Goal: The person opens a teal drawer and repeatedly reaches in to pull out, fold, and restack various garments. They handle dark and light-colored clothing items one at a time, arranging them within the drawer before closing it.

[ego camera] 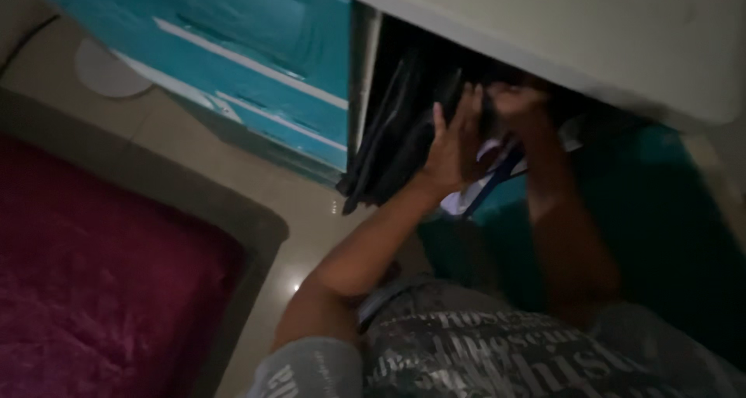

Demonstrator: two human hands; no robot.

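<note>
Left hand (pixel 454 145) splayed against black folded bags (pixel 392 145), right hand (pixel 517 102) clenched deeper inside open cabinet (pixel 373 48); grip contents unclear; sorting underway.

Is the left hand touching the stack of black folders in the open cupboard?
Touching. The head view shows the left hand pressed flat, fingers spread, against the black folders.

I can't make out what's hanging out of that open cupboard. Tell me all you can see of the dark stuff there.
The black bundle looks like several flat, limp sheets or bags, slightly shiny like plastic or leather. It stands on edge in the dark cupboard opening, sagging out past the turquoise door toward the floor. The left hand lies flat against it, fingers spread; the right hand reaches in beside it. Finer detail is lost in the dim light.
</note>
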